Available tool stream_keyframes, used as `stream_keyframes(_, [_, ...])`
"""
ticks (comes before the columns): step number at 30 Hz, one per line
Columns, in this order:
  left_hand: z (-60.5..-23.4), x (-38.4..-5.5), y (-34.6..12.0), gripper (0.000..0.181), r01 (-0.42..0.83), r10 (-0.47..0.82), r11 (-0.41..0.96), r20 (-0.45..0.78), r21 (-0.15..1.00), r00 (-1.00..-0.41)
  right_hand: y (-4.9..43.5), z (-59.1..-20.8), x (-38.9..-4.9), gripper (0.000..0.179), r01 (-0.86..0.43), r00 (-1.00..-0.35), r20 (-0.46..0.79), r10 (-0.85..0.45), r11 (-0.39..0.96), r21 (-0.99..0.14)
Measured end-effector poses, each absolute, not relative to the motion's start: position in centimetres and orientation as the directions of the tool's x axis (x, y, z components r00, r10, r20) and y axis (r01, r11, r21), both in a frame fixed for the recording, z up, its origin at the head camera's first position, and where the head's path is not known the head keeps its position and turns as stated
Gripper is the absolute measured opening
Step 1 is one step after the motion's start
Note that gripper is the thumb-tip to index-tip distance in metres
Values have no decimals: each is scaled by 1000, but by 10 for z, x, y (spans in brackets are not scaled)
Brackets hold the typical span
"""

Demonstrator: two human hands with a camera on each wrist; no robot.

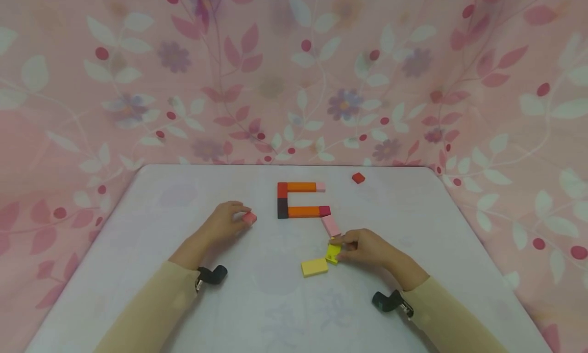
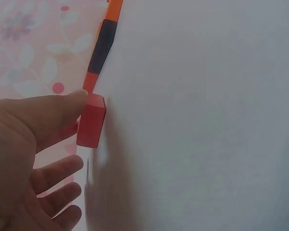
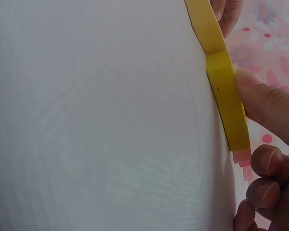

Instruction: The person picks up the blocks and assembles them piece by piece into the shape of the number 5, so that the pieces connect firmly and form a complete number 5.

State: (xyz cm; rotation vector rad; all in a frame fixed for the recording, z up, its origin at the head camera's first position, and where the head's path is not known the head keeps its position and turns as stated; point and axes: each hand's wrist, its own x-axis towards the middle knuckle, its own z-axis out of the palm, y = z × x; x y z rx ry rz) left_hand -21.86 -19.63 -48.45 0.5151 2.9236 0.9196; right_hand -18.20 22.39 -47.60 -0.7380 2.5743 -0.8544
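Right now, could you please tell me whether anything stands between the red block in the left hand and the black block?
Nothing visible does: in the head view, only bare white tabletop lies between the red block pinched in the left hand and the black block.

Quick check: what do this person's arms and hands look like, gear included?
The left hand and right hand are ungloved. Long, plain beige sleeves cover both forearms: left sleeve, right sleeve. Each wrist wears a small, dark, rounded device, left device and right device.
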Motion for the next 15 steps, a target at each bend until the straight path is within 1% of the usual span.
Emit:
stream_keyframes(6, [-487,-221,-198,42,313,331,769,72,557,-941,224,-476,-182,43,-367,-812,-142,-566,685,-630])
stream_keyframes(15, [-491,-223,-198,44,286,323,778,35,560,-946,224,-475,-182,43,-367,-809,-143,-571,680,-635])
